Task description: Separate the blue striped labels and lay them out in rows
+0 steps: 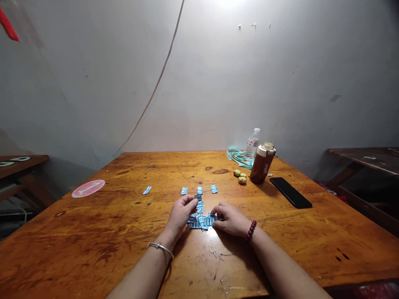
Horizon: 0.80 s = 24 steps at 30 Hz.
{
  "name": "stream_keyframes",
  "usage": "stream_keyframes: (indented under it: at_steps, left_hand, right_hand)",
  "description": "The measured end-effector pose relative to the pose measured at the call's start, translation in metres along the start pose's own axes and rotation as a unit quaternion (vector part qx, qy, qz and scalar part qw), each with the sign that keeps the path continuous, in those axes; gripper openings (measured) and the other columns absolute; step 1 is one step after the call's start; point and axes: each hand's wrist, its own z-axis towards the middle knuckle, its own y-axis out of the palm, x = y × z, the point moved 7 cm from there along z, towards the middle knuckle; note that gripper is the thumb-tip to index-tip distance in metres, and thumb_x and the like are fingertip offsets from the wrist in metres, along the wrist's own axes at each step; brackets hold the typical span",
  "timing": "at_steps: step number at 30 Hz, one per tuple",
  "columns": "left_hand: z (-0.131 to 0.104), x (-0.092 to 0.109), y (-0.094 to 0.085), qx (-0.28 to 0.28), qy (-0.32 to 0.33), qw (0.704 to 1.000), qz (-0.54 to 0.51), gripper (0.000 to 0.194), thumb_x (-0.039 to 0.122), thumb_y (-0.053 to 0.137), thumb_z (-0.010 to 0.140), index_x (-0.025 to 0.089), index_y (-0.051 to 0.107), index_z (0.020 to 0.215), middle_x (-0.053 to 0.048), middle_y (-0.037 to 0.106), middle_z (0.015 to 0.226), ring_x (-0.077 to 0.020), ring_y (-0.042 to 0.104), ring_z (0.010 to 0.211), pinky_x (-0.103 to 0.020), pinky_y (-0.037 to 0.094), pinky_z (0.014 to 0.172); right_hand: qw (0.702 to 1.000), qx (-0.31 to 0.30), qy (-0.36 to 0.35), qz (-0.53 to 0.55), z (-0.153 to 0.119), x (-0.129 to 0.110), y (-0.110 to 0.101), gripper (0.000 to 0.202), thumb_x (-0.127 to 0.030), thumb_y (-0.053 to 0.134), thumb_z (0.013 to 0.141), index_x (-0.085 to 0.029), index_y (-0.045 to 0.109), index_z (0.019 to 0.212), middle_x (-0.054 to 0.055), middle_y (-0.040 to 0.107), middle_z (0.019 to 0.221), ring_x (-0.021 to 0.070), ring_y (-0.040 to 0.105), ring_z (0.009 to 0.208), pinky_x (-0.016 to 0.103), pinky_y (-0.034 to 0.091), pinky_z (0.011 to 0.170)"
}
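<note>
On the wooden table (124, 232), my left hand (181, 212) pinches a small dark-looking card (198, 197) between thumb and fingers, over a loose pile of blue-and-white cards (199, 221). My right hand (230, 219) is at the pile's right side, its thumb and fingers closed round the edge of some cards there. Beyond the hands lie three small groups of blue-and-white cards, a left one (184, 191), a middle one (200, 190) and a right one (213, 189). Farther left is another small card group (147, 190).
A black phone (290, 192) lies at the right, near a brown sport bottle (262, 163). Several yellowish fruits (242, 180), a clear water bottle (252, 144) and a teal strap (236, 156) are nearby. A pink round sticker (88, 188) is at the left.
</note>
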Motion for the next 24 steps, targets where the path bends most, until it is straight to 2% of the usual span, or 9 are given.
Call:
stream_keyframes:
  at_steps: [4, 8, 12, 15, 24]
  left_hand:
    - [-0.001, 0.002, 0.001, -0.003, 0.000, 1.000, 0.008, 0.026, 0.038, 0.061, 0.060, 0.014, 0.055, 0.067, 0.004, 0.050, 0.057, -0.0073, 0.047, 0.050, -0.019, 0.039, 0.051]
    - [-0.001, 0.000, 0.001, 0.002, -0.010, 1.000, 0.000, 0.025, 0.038, 0.061, 0.059, 0.015, 0.054, 0.066, 0.004, 0.049, 0.056, -0.0074, 0.047, 0.050, -0.019, 0.039, 0.050]
    - [0.000, 0.000, 0.001, -0.001, -0.009, 1.000, -0.002, 0.025, 0.037, 0.062, 0.058, 0.014, 0.054, 0.065, 0.004, 0.050, 0.057, -0.0072, 0.047, 0.050, -0.019, 0.039, 0.050]
    - [0.000, 0.000, 0.001, -0.002, -0.010, 1.000, 0.005, 0.026, 0.038, 0.063, 0.057, 0.015, 0.055, 0.065, 0.003, 0.051, 0.057, -0.0075, 0.047, 0.050, -0.019, 0.039, 0.050]
    - [0.001, 0.001, 0.001, -0.009, 0.001, 1.000, 0.011, 0.023, 0.037, 0.061, 0.061, 0.015, 0.054, 0.065, 0.004, 0.050, 0.057, -0.0071, 0.047, 0.051, -0.019, 0.038, 0.051]
  right_hand:
    - [1.000, -0.002, 0.005, 0.016, 0.001, 0.002, 0.001, 0.015, -0.020, 0.058, 0.064, -0.019, 0.060, 0.079, 0.000, 0.053, 0.077, 0.0108, 0.047, 0.068, 0.020, 0.034, 0.061]
    - [0.993, 0.008, 0.056, 0.107, 0.004, 0.014, 0.003, 0.005, -0.018, 0.054, 0.066, -0.016, 0.058, 0.068, 0.000, 0.056, 0.069, 0.0095, 0.049, 0.063, 0.018, 0.036, 0.055]
    - [0.955, -0.014, 0.147, 0.258, 0.004, 0.031, 0.013, 0.011, -0.026, 0.050, 0.070, -0.015, 0.052, 0.069, -0.003, 0.052, 0.051, 0.0068, 0.044, 0.041, 0.017, 0.031, 0.038]
    - [0.931, -0.025, 0.161, 0.327, 0.004, 0.033, 0.016, 0.015, -0.029, 0.049, 0.071, -0.015, 0.051, 0.067, -0.004, 0.050, 0.048, 0.0062, 0.042, 0.035, 0.017, 0.031, 0.034]
    - [0.916, 0.013, 0.203, 0.346, 0.005, 0.037, 0.009, 0.016, -0.029, 0.048, 0.071, -0.015, 0.050, 0.064, -0.005, 0.046, 0.048, 0.0044, 0.040, 0.035, 0.015, 0.031, 0.033]
